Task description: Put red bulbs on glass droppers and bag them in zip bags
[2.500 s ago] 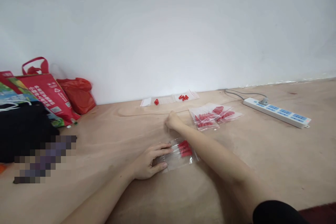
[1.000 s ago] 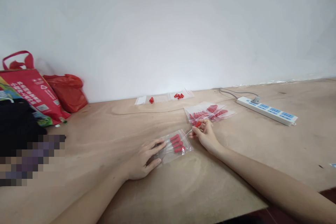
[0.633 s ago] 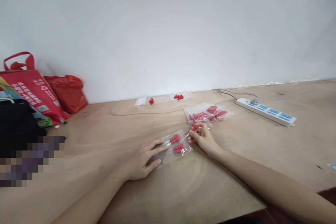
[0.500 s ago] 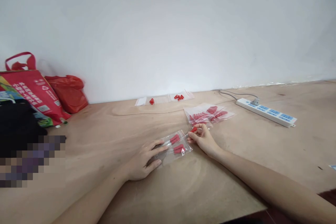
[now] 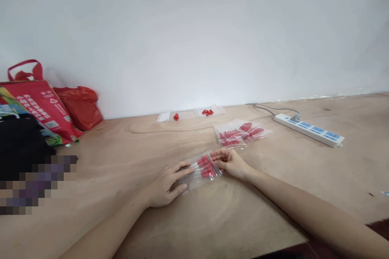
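A clear zip bag [image 5: 199,180] lies flat on the wooden table, its mouth facing right. Inside rest several red-handled rods [image 5: 207,168] with thin, pale shafts, like small screwdrivers; their tips are partly hidden. My left hand [image 5: 170,184] lies spread over the closed end of the bag, pressing it to the table, fingers apart. At the bag's mouth, my right hand [image 5: 229,162] is closed, its thumb and fingertips around the end of a red handle that sits mostly inside. Beyond it are more clear bags [image 5: 240,132] filled with red-handled rods.
Against the wall lie flat clear bags [image 5: 188,114] with small red pieces [image 5: 208,112] on them. A white power strip [image 5: 308,129] with a plugged-in cable is at right. At left stand a red printed tote [image 5: 45,107], a red plastic bag [image 5: 80,107] and a black item [image 5: 22,145].
My right hand has moved slightly left and down, sliding the red-handled rod into the bag beside the others. The left hand has stayed in place on the bag.
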The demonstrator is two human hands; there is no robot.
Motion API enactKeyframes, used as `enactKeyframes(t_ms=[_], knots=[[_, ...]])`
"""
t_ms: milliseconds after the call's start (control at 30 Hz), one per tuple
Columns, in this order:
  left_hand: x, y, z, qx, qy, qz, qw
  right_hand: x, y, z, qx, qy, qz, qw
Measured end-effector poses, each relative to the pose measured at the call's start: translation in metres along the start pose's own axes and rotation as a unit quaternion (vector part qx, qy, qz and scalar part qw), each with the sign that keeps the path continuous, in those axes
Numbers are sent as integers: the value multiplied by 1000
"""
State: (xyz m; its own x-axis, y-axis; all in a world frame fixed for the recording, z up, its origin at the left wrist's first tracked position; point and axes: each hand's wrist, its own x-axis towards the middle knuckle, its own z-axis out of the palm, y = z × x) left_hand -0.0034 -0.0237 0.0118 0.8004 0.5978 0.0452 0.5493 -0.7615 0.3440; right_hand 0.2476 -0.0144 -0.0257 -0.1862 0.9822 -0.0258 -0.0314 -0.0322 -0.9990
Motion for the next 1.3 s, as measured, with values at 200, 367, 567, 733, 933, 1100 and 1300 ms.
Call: enactKeyframes(t_ms=[200,367,567,733,933,1100,1300], knots=[[-1,-1,0,-3,8,2,1000,7,11,4,-38,54,-58,996],[-1,-2,2,-6,4,-1,1000,7,14,4,-74,50,-70,994],[-1,-2,0,-14,7,2,1000,3,8,3,-93,4,-72,993],[-1,-3,-2,-24,5,0,1000,1,3,0,-176,19,-130,976],[-1,-8,-1,-43,-7,-3,999,2,-4,-12,-397,-22,-330,856],[1,-11,1,-10,16,22,1000,2,-6,-19,-416,-72,-357,833],[7,-22,10,98,224,-91,965,-2,-10,-18,-492,-79,-398,771]])
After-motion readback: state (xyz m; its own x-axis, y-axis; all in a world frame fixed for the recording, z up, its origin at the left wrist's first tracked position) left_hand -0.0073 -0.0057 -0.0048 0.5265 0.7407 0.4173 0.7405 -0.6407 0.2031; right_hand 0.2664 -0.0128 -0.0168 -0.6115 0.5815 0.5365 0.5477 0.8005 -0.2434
